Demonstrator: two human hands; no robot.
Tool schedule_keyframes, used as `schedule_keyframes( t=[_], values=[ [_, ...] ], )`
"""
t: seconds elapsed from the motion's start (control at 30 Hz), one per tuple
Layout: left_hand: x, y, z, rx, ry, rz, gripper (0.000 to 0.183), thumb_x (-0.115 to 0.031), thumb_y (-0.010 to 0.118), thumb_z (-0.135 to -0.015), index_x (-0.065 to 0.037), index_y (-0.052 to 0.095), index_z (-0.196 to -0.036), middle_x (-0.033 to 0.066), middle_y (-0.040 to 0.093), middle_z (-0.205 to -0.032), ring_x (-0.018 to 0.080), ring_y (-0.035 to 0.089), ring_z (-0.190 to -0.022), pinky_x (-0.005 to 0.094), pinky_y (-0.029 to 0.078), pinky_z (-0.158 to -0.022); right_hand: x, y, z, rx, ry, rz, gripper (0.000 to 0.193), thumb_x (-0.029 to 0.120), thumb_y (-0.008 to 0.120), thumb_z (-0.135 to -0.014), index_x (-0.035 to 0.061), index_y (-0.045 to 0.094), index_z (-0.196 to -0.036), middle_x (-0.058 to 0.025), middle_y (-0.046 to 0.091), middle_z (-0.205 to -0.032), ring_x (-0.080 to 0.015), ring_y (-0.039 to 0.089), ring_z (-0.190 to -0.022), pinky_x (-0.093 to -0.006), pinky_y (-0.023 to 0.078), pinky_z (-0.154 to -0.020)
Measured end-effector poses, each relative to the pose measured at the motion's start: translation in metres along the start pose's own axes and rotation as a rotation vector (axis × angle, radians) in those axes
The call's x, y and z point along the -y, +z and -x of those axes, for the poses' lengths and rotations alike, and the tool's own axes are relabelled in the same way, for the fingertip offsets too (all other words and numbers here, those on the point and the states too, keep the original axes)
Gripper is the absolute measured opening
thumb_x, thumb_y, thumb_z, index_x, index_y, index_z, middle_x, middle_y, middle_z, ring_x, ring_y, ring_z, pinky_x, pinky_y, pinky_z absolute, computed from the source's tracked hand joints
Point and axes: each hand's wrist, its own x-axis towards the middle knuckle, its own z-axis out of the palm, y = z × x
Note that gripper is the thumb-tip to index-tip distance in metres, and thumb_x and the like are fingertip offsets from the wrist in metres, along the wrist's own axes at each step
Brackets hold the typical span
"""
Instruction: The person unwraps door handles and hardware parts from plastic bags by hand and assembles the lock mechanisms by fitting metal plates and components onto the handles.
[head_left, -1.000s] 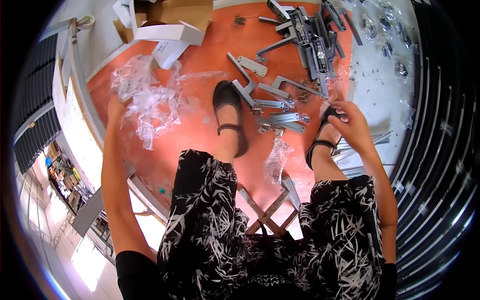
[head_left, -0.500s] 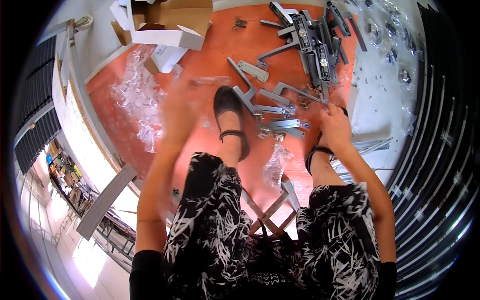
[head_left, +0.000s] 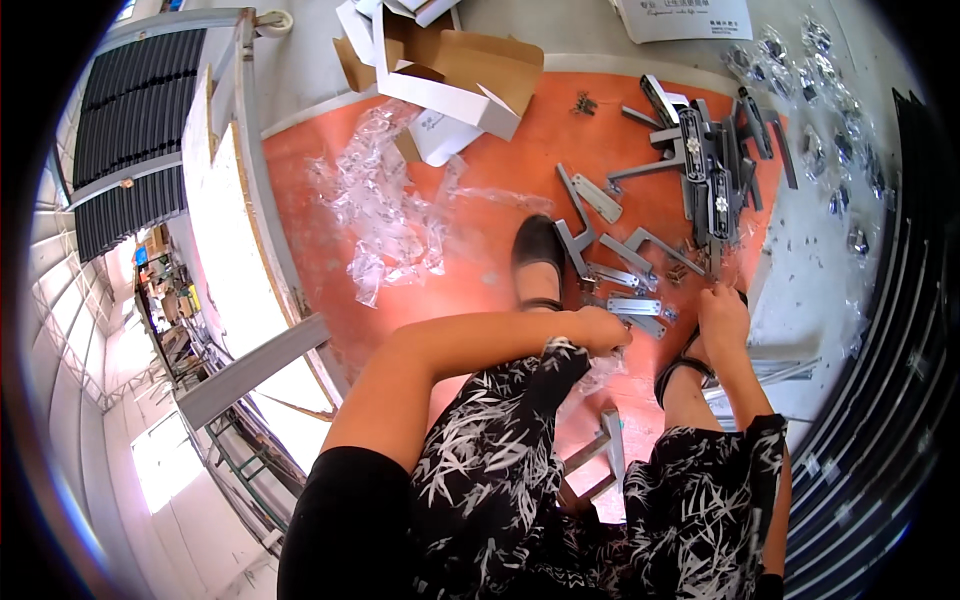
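Note:
My left hand (head_left: pixel 599 330) reaches across my left knee to the spot between my shoes, its fingers curled; whatever they hold is hidden. Right beside it lie flat silver metal plates (head_left: pixel 634 307) and a crumpled clear plastic bag (head_left: pixel 592 383). By my right shoe, my right hand (head_left: pixel 723 318) has its fingers drawn together, and I cannot make out what is in them. Just beyond its fingertips is the near end of a pile of dark grey door-closer-like bodies and arms (head_left: pixel 720 190). Loose angled metal arms (head_left: pixel 575 235) and small brown fittings (head_left: pixel 680 268) lie nearby.
An opened cardboard box (head_left: pixel 460 75) and a heap of clear plastic bags (head_left: pixel 385 210) lie far left on the orange mat (head_left: pixel 480 300). Bagged metal parts (head_left: pixel 840 140) stretch along the right. Long black bars (head_left: pixel 880 350) line the right edge; a framed rack (head_left: pixel 240 190) stands left.
My left hand has swung from above the plastic on the left to the plates between my feet. My right hand stays by my right shoe. The whole view has shifted leftward.

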Motion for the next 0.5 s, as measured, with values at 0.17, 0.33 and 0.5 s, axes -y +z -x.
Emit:
schedule_keyframes(
  t=[0.17,0.33,0.5],
  values=[
    [-0.009,-0.069,0.086,-0.153,-0.258,0.950,0.034,-0.023,0.056,-0.092,-0.002,0.054,-0.118,0.0125,0.069,-0.090,0.0224,0.071,-0.087,0.0412,0.058,-0.077,0.043,-0.094,-0.012,-0.144,0.077,-0.397,0.007,0.007,0.069,-0.079,0.0064,0.065,-0.084,-0.0138,0.061,-0.079,-0.0351,0.061,-0.077,-0.0462,0.049,-0.068],
    [-0.023,-0.084,0.108,-0.119,0.031,1.655,0.055,-0.033,0.058,-0.096,-0.004,0.040,-0.139,0.0138,0.058,-0.123,0.0222,0.059,-0.115,0.0400,0.053,-0.095,0.081,-0.144,-0.023,-0.320,-0.526,-0.786,0.023,0.002,0.076,-0.068,0.0070,0.065,-0.088,-0.0085,0.063,-0.084,-0.0283,0.062,-0.076,-0.0375,0.050,-0.064],
    [-0.028,-0.098,0.127,-0.309,-0.061,1.281,0.057,-0.027,0.065,-0.093,-0.003,0.044,-0.140,0.0100,0.058,-0.124,0.0160,0.053,-0.113,0.0318,0.045,-0.097,0.140,-0.125,-0.045,-0.219,-0.949,-0.846,0.008,0.012,0.060,-0.076,0.0073,0.061,-0.082,-0.0053,0.063,-0.093,-0.0258,0.062,-0.084,-0.0362,0.052,-0.068]
  ],
)
